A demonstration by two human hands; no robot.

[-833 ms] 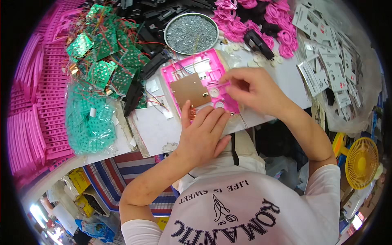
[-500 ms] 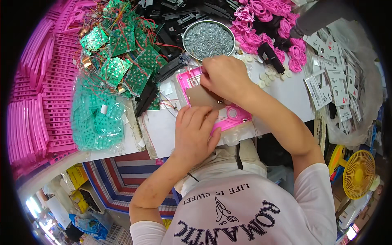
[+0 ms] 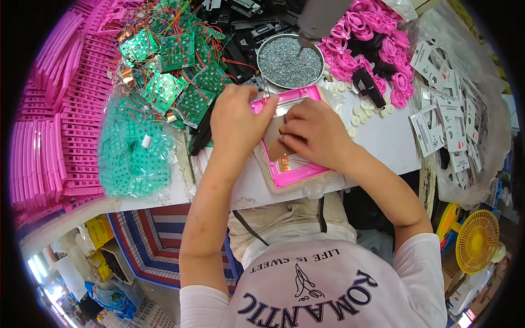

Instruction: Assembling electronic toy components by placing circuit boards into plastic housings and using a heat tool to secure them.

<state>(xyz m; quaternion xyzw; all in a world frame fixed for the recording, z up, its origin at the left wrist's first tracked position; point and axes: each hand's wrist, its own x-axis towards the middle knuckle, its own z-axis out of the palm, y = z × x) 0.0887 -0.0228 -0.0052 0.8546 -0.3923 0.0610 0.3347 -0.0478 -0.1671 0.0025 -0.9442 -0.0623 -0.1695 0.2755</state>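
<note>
A pink plastic casing [image 3: 298,176] lies on the table in front of me, with a flat brown panel [image 3: 278,148] and thin wires inside it. My left hand [image 3: 236,117] is closed at the casing's far left corner, thumb and fingertips pressed on its edge. Over the middle of the panel, my right hand [image 3: 320,134] has its fingers bent and pinched together. What they pinch, if anything, is too small to name. A coppery patch [image 3: 284,163] shows on the panel's near end. Part of the casing is hidden under the right hand.
Beyond the casing stands a round metal dish of screws [image 3: 290,61], with a dark grey cylindrical thing [image 3: 324,19] above it. Green circuit boards [image 3: 178,52] and a bag of teal pieces [image 3: 134,158] are on the left. Pink rings [image 3: 350,38] and white cards [image 3: 451,117] are on the right.
My left hand has moved from the casing's near side up to its far left corner. My right hand has come down onto the panel. The dark cylinder has shifted left, over the dish.
</note>
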